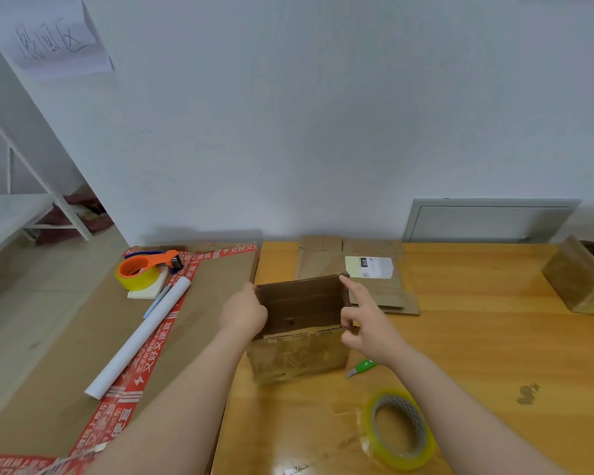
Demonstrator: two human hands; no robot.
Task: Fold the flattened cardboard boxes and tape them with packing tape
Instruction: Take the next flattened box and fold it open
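A small brown cardboard box point(299, 354) stands on the wooden table point(477, 337) with its top open, its front face shiny with old tape. My left hand point(242, 311) grips its left wall, fingers curled over the rim. My right hand point(364, 320) pinches the near right corner of the rim, with the index finger stretched along the right wall to the far corner. A roll of clear yellowish packing tape point(402, 428) lies flat on the table in front of my right forearm. A flattened box with a white label point(367, 269) lies behind the open box.
A green utility knife point(360, 367) lies just right of the box. On a big cardboard sheet point(83, 354) at the left rest an orange tape dispenser point(144, 269), a white paper roll point(141, 334) and a pen point(156, 300). Another box point(583, 279) stands far right.
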